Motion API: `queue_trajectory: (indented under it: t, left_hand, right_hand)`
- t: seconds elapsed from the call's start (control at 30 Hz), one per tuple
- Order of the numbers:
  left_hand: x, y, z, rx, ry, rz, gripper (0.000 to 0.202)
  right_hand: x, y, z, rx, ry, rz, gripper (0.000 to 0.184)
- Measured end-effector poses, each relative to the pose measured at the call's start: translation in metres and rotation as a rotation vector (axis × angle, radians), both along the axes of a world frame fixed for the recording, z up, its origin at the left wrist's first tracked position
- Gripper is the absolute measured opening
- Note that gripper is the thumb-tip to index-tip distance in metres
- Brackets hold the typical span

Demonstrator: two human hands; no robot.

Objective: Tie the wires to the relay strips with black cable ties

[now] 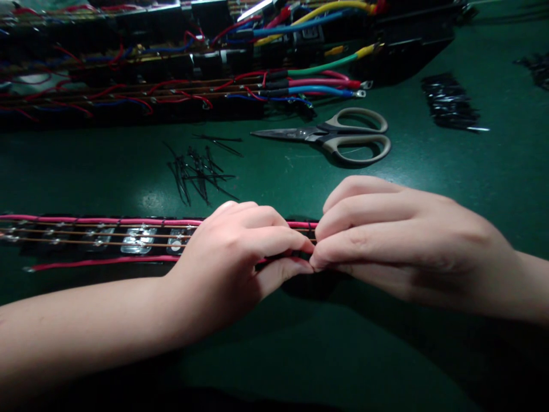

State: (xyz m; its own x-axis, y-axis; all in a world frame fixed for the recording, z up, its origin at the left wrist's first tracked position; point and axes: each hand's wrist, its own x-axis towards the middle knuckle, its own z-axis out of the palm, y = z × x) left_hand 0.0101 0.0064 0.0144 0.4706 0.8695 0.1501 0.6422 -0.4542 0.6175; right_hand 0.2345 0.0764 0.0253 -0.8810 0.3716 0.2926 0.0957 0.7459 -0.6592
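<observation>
A long black strip of parts point(137, 239) with thin brown rods along it lies across the green table under my hands. One pink-red wire point(107, 220) runs along its far edge, and another pink-red wire point(103, 261) lies along its near edge. My left hand point(235, 252) rests over the strip, thumb and forefinger pinched together. Against those fingertips, the fingers of my right hand point(398, 240) are closed in a pinch too. Whatever sits between the fingertips is hidden.
Beyond my hands lie scissors point(317, 134) and a loose scatter of black cable ties point(199, 174). A bundle of black cable ties point(450, 100) is at the right. Wired black assemblies point(171, 86) with coloured leads stretch along the back left.
</observation>
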Motion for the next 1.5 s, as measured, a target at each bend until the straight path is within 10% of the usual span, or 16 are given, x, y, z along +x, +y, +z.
queue_trajectory:
  t: [1.17, 1.5]
  left_hand:
    - [0.002, -0.002, -0.001, 0.017, 0.133, -0.022, 0.009]
    - [-0.001, -0.005, -0.009, 0.220, 0.219, -0.032, 0.012]
  right_hand:
    - [-0.002, -0.002, 0.007, -0.110, -0.022, 0.141, 0.013]
    - [0.012, 0.013, -0.016, -0.042, -0.369, -0.103, 0.035]
